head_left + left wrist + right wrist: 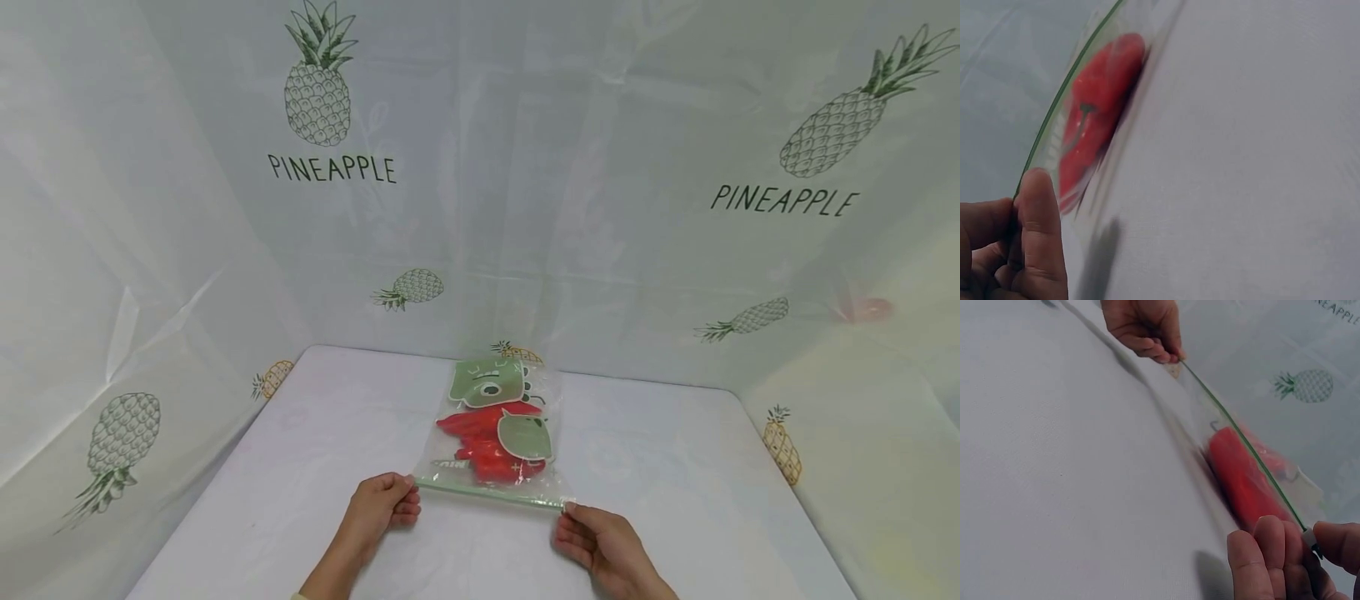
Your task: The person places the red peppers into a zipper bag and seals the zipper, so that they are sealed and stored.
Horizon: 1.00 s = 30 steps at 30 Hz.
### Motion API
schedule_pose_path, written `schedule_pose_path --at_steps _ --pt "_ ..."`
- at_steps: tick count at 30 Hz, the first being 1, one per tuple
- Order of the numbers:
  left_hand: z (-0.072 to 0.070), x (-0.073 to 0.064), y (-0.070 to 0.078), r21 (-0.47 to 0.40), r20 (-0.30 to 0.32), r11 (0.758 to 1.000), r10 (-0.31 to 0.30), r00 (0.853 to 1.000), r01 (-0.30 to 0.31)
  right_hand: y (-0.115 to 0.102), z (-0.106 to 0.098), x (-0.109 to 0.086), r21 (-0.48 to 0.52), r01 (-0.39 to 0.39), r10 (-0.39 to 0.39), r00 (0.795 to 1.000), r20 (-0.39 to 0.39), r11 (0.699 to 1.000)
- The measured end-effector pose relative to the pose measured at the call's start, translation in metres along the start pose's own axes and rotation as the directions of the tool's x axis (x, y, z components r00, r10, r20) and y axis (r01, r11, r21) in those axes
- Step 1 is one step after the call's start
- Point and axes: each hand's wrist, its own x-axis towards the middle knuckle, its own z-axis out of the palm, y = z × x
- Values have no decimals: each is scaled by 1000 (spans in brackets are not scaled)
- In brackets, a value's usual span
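A clear zip bag (442,450) with green cartoon prints lies on the white table, its green zip strip (487,494) facing me and lifted a little. Inside are red peppers (491,454); a green stem shows on one pepper (1094,94) in the left wrist view. My left hand (381,510) pinches the left end of the strip between thumb and finger. At the other end, my right hand (603,542) pinches the corner, where a small pale slider (1310,539) shows in the right wrist view. The strip is stretched nearly straight between both hands.
The white tabletop (675,467) spreads around the bag. Pale sheeting (525,208) printed with pineapples stands behind and on both sides of the table.
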Motion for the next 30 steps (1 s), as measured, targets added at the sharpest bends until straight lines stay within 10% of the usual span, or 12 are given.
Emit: schedule_pose_path --at_steps 9,22,30 --pt "-13 3 -3 -18 132 998 -54 990 56 -3 -3 -1 -20 -2 2 1000 17 1000" --pt "-13 6 0 -15 152 997 -78 985 81 -4 -8 -1 6 -16 16 1000 13 1000" --pt "-27 1 11 121 7 992 -20 1000 19 -22 -23 -3 -73 73 -77 996 -55 995"
